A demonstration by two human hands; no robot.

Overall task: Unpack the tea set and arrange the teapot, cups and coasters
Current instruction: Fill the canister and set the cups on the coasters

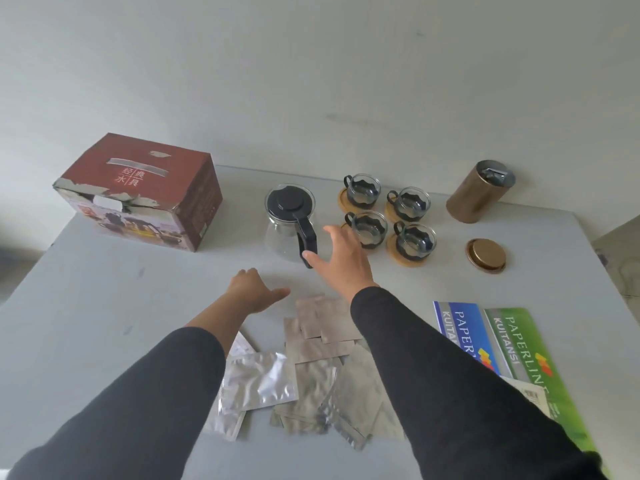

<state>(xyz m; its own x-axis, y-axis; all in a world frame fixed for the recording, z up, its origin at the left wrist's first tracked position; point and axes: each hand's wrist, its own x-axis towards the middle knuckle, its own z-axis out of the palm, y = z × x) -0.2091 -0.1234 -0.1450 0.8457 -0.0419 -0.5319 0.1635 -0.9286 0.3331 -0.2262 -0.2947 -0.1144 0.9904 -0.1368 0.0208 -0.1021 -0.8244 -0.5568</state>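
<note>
A glass teapot point(285, 233) with a black lid and handle stands mid-table. To its right, several glass cups point(414, 238) in black holders sit on round wooden coasters point(406, 258). My right hand point(341, 259) hovers open between the teapot handle and the nearest cup, thumb close to the handle's lower end, holding nothing. My left hand point(252, 289) rests on the table in front of the teapot, fingers curled under and thumb out, with nothing in it. The red tea set box point(145, 192) stands closed at the back left.
Several silver foil sachets point(311, 368) lie piled between my forearms. A gold canister point(479, 192) stands at the back right, its lid point(486, 255) lying apart in front. Blue and green receipt books point(498, 344) lie near the grey table's point(104, 306) right edge.
</note>
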